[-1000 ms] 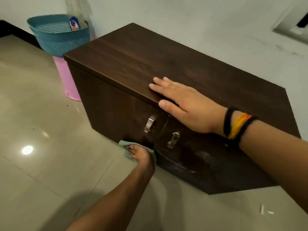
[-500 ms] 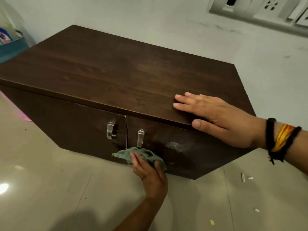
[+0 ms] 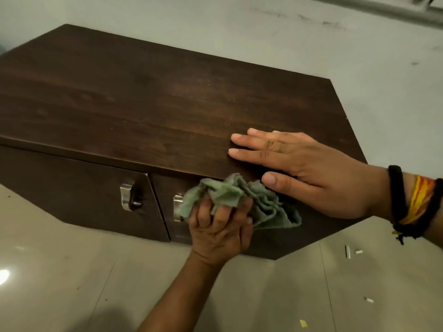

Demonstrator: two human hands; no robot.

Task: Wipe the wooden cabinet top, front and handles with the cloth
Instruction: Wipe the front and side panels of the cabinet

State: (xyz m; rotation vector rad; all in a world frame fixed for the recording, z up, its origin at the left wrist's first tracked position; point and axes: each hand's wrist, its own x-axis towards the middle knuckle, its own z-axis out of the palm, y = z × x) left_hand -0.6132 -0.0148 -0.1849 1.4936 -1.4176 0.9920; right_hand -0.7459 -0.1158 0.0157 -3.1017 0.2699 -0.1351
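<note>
A low dark wooden cabinet (image 3: 148,99) stands on the floor against the wall, with two front doors. Each door carries a silver handle: the left handle (image 3: 128,196) is in full view, the right handle (image 3: 177,207) is partly hidden by the cloth. My left hand (image 3: 220,232) clutches a crumpled green cloth (image 3: 239,200) and presses it against the upper part of the right door, just under the top's front edge. My right hand (image 3: 304,166) lies flat with fingers spread on the top near its front right corner, thumb over the edge.
Pale glossy floor tiles (image 3: 72,271) spread in front of the cabinet. Small white scraps (image 3: 352,253) and a yellow bit (image 3: 303,323) lie on the floor at the right. A white wall (image 3: 239,27) runs behind the cabinet.
My left hand has carried the cloth from the bottom of the doors up and to the right, onto the upper right door. My right hand stays flat on the top. The view has shifted right.
</note>
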